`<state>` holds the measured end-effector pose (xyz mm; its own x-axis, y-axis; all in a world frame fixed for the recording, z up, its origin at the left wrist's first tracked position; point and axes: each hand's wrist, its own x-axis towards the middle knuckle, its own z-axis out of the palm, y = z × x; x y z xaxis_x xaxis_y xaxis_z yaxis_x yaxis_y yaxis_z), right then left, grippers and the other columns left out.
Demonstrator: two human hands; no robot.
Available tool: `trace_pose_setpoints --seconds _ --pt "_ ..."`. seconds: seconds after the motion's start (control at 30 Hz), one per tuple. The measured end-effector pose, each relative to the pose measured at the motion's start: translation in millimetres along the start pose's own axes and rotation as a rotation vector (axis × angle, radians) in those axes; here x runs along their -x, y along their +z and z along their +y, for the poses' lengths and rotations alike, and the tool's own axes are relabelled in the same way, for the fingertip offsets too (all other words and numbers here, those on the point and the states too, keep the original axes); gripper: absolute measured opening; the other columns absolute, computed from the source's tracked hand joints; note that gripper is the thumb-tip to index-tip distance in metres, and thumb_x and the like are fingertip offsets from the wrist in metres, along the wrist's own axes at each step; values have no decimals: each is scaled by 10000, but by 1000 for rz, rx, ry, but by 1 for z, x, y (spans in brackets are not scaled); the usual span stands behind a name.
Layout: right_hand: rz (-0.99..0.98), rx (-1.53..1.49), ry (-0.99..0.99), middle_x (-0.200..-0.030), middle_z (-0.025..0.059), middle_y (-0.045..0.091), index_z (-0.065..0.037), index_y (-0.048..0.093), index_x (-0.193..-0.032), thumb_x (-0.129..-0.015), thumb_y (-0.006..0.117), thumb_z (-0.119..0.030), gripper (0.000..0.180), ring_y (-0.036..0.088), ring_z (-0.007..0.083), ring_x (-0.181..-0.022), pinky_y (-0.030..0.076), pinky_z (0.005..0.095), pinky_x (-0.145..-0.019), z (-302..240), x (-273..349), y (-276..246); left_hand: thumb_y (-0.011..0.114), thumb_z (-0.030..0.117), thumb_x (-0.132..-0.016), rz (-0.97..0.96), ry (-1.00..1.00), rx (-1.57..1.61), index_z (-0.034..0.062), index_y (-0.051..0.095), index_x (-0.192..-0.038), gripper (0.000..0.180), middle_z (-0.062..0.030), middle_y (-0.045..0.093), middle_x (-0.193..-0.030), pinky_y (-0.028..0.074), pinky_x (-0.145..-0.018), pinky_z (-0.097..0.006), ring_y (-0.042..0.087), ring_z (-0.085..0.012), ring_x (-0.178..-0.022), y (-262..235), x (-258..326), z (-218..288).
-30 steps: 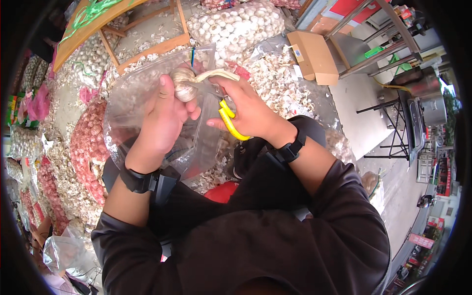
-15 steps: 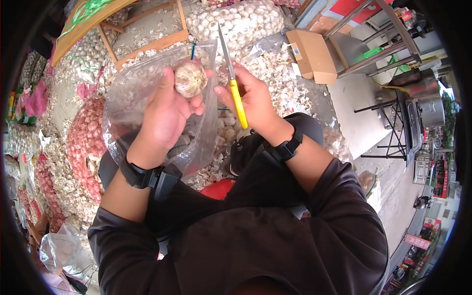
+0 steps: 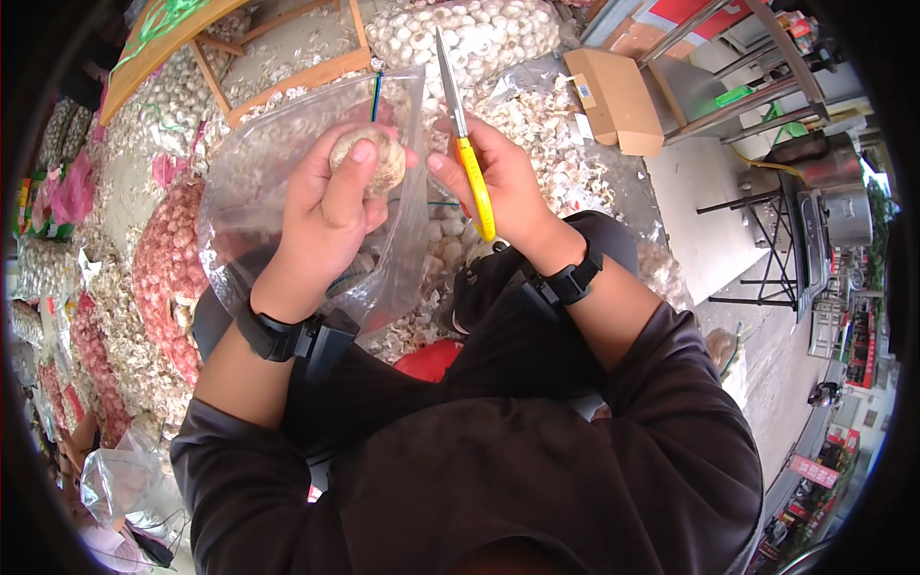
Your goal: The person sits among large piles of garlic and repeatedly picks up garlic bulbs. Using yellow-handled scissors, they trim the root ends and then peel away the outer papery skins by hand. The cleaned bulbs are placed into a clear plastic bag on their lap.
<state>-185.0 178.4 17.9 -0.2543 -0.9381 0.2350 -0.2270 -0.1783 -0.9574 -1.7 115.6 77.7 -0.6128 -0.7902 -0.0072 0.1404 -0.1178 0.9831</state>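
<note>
Since half a second ago the scissors point(image 3: 463, 134) have tipped a little more upright, blades shut and pointing toward the top of the frame, and the garlic bulb point(image 3: 367, 161) has turned slightly in the grip. The left hand point(image 3: 331, 206), centre-left of the frame, is curled around the bulb, thumb pressed on its near face, fingers wrapped behind; the same hand seems to pinch the rim of a clear plastic bag point(image 3: 259, 182) that hangs open under it. The right hand point(image 3: 498, 177), just right of centre, is clenched on the yellow handle, blades clear of the bulb, not touching it. The bulb looks trimmed, no long stalk showing, so the cutting on this one seems done; it is not yet in the bag. Heaps of loose garlic point(image 3: 470, 38) lie at upper centre, red net sacks point(image 3: 168, 259) at left, a cardboard box point(image 3: 613, 96) at upper right: plenty left, I judge.
</note>
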Motion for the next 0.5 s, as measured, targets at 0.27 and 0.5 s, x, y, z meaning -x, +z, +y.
trace_pose_setpoints --seconds 0.27,0.5 --pt "-100 54 -104 -729 16 595 -17 576 -1151 -714 865 -237 568 534 82 -649 467 244 -607 -25 7 3 295 402 -1027 38 -80 41 42 561 -1078 450 -104 665 -892 310 -483 -221 403 -71 -530 3 -3 -12" --pt "247 270 -88 -849 -6 589 2 557 -1194 -732 848 -129 562 535 58 -757 461 204 -680 -48 3 -77 244 405 -1040 -19 -119 398 47 552 -1111 478 -134 671 -968 329 -509 -252 400 -93 -528 -3 -7 -11"
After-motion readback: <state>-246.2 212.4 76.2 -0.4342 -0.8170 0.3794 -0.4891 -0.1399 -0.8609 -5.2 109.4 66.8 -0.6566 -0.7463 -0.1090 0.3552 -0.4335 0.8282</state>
